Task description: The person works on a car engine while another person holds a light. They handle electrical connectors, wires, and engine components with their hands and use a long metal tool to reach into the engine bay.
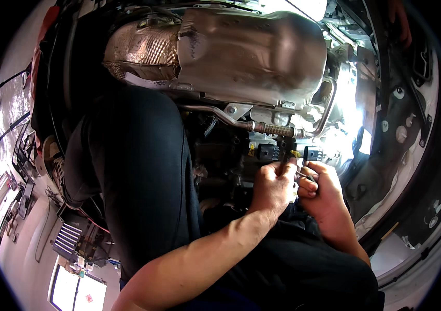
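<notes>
My left hand [275, 184] has its fingers closed and thumb raised just below a small yellow tag [295, 154]; what it grips is unclear. Beside it, my right hand [320, 189] is curled around a thin tool or wire [308, 176] reaching toward the left fingers. Two black connector blocks [268, 152] [312, 153] sit just above my hands among metal engine parts. A metal pipe with a braided section [277, 129] runs above them, below a large metal heat shield [246, 52].
My bent knee [142, 135] fills the left middle of the view. A dark panel [407, 155] lines the right side, with what looks like another person's hand [401, 26] at its top. Workshop equipment [67, 238] and a bright window [75, 290] show at lower left.
</notes>
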`<state>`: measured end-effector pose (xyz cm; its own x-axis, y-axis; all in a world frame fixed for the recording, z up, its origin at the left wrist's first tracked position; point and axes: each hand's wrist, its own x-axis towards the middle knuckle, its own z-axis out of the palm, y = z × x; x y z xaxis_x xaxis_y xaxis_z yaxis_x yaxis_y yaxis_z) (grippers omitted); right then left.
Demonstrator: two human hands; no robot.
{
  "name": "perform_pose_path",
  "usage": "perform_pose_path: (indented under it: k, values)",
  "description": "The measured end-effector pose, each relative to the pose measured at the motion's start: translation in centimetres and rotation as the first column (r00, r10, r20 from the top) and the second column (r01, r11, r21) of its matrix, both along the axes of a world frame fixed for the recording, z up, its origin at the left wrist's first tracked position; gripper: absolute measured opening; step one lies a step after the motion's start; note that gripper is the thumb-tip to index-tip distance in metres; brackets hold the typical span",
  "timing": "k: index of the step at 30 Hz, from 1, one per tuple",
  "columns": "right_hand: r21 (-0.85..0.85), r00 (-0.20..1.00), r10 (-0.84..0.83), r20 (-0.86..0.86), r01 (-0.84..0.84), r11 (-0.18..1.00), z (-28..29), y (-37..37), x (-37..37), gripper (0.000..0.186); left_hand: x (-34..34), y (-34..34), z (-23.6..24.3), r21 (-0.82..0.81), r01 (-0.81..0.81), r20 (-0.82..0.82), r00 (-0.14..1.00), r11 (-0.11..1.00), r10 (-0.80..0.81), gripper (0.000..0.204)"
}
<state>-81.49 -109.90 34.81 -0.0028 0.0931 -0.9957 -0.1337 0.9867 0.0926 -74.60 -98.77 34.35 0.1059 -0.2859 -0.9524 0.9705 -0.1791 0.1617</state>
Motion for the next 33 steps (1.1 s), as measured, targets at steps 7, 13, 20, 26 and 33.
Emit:
perform_pose_path:
  k: [7,13,20,26,33]
  values:
    - [-0.203,0.996,0.068,0.064,-0.053,0.978,0.9,1.9,0.0,0.019,-0.8,0.0,0.5,0.217,-0.035,-0.087,0.995,0.975,0.055,0.015]
    - [-0.397,0.942,0.334,-0.027,-0.317,0.862,1.2,2.1,-1.1,0.015,-1.4,0.3,-0.1,0.154,-0.032,-0.101,0.994,0.988,0.048,0.025]
    - [-0.453,0.968,0.250,0.031,-0.209,0.867,0.7,2.0,-1.4,0.016,-1.9,0.2,0.2,0.253,-0.053,-0.107,0.991,0.966,0.082,0.024]
    - [-0.454,0.875,0.484,-0.029,-0.443,0.773,-0.7,-0.2,-2.2,0.022,-1.9,0.3,-0.3,0.116,-0.014,-0.121,0.992,0.993,0.029,0.025]
    - [-0.562,0.193,0.594,-0.781,-0.633,-0.533,1.6,-0.5,0.1,0.019,-1.9,0.1,-1.4,0.132,0.117,0.052,0.991,0.984,-0.125,0.029]
